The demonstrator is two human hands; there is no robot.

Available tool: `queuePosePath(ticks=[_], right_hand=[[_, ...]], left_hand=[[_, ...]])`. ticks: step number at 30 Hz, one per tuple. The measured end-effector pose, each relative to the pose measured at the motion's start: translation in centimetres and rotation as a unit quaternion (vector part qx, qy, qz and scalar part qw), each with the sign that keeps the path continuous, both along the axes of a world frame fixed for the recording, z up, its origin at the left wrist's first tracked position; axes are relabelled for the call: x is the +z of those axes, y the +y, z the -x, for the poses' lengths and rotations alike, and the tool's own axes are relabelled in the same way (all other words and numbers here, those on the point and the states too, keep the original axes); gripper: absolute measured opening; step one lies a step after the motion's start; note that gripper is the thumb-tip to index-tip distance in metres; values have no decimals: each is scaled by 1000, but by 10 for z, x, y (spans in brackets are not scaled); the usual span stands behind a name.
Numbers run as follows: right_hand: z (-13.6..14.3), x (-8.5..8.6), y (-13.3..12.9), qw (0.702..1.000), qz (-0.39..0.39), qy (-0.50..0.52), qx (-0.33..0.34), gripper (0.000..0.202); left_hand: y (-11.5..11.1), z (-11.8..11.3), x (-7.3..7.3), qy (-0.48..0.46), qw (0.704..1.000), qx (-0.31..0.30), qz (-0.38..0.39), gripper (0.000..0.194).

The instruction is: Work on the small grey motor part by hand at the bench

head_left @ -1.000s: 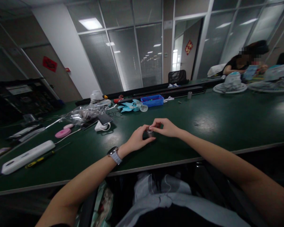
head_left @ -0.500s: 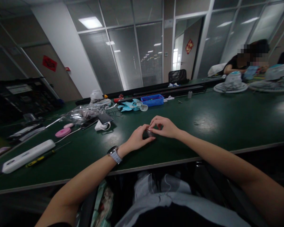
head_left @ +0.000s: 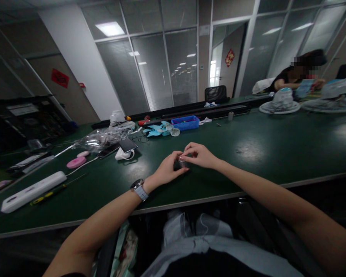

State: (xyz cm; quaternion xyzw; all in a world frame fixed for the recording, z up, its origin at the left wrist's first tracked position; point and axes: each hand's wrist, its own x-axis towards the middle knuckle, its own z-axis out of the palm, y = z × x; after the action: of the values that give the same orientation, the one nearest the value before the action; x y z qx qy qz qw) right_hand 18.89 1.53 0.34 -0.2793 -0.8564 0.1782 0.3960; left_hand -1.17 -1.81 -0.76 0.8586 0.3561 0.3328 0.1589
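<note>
- Both arms (head_left: 103,217) reach over the counter (head_left: 276,150).
- Left hand (head_left: 168,169) above it, fingers curled, thumb spread.
- Right hand (head_left: 200,156) above it, thumb near forefinger.

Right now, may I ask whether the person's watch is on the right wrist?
No, the watch is on the left wrist, just behind the left hand curled around a small cylinder.

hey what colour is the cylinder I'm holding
The cylinder looks grey, best seen in the head view.

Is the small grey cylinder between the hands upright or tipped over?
Upright: the small grey cylinder runs vertically, its side within the left hand, its top at the right hand.
</note>
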Motion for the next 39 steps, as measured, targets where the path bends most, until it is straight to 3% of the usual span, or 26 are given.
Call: queuePosePath(ticks=[9, 16, 20, 25, 31, 35, 39], right_hand=[[-6, 3, 13, 996, 52, 61, -26, 30], [-21, -2, 23, 983, 37, -178, -31, 21], [-21, -1, 21, 979, 46, -198, -14, 21], [-17, -3, 19, 984, 92, -150, -6, 38], [-8, -17, 22, 982, 183, -47, 5, 36], [-5, -10, 16, 987, 130, 81, -53, 34], [-1, 0, 5, 980, 75, 180, -27, 36]], left_hand=[[2, 3, -4, 13, 998, 53, -24, 59], [7, 6, -7, -4, 996, 86, 3, 57], [6, 6, -6, -1, 996, 84, 8, 56], [4, 6, -5, -8, 997, 82, 9, 55], [6, 7, -7, -12, 996, 84, 17, 55], [5, 6, -5, -22, 996, 76, 35, 58], [3, 3, -3, -22, 997, 49, 47, 59]])
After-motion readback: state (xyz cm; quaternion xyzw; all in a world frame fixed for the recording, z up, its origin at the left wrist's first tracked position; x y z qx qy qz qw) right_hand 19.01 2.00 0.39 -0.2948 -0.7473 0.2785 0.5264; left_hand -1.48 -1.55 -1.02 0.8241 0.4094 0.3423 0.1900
